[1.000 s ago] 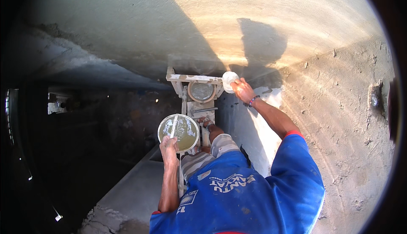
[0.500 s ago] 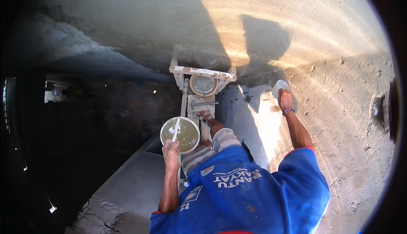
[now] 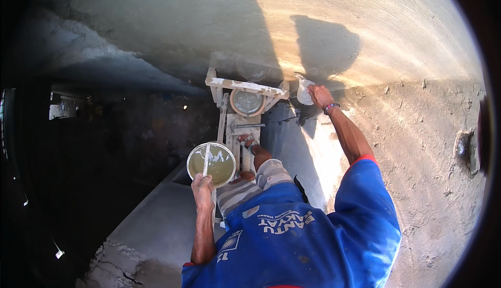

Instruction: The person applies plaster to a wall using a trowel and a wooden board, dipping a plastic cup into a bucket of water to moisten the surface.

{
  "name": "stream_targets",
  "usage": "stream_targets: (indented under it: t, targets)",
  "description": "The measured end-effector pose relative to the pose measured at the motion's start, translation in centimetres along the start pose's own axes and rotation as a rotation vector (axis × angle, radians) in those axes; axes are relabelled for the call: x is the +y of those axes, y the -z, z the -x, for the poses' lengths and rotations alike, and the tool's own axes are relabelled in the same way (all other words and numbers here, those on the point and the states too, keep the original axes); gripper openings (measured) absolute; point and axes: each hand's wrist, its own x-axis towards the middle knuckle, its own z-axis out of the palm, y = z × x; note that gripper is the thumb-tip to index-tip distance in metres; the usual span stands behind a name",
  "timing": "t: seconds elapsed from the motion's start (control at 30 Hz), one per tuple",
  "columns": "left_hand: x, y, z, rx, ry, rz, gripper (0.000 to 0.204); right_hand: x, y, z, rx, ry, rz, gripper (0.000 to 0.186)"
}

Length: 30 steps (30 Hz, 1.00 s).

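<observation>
- A smooth grey plaster wall (image 3: 203,22) fills the top, split by a slanting edge between shade and warm sunlight; the person's dark shadow (image 3: 329,48) falls on its lit part.
- On the right, a rougher wall (image 3: 428,194) carries small lumps and a dark hollow (image 3: 463,147).
- The left side of the room is deep in darkness, with a small bright opening (image 3: 57,111) far off.
- Below the person, a grey ledge (image 3: 156,215) ends in a broken, crumbly edge.
- The person, in a blue shirt (image 3: 313,241), stands on a narrow plank platform (image 3: 255,133); a hammer-like tool (image 3: 248,126) lies on it, near a round tub (image 3: 247,115) just behind a splattered wooden bar (image 3: 248,86).
- The left hand (image 3: 203,188) is closed around the near end of a pale strip (image 3: 207,157) crossing the mouth of a bucket (image 3: 189,170) of murky liquid, beside the legs.
- The right hand (image 3: 321,97) pinches the edge of a pale round dish (image 3: 304,94), near the foot of the smooth wall; contact with the wall cannot be told.
</observation>
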Motion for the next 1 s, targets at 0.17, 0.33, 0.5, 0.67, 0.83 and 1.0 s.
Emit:
stream_targets:
  t: [0.17,0.33,0.5,0.67,0.83,1.0]
  targets:
    - [0.3,0.4,-0.1,0.0,0.015,0.001,0.015,2.7,0.5,2.8,0.203,-0.203,0.07,0.019]
    - [-0.3,0.7,0.1,0.004,0.017,0.011,0.013,6.4,0.0,9.8,0.203,-0.366,0.204,0.022]
    - [-0.9,1.0,0.7,0.059,0.046,0.038,0.014,6.9,-0.6,12.1,0.059,-0.292,0.223,0.019]
    - [-1.9,1.9,0.8,0.099,0.043,0.105,0.013,4.1,-2.0,7.5,-0.047,-0.113,0.158,0.017]
    - [-2.5,2.7,2.1,0.169,0.021,0.16,0.013,-2.9,-3.2,0.4,0.058,0.273,0.034,0.014]
    - [-2.8,3.2,3.8,0.266,0.023,0.236,0.014,-12.9,-3.5,-5.3,0.059,0.538,-0.026,0.012]
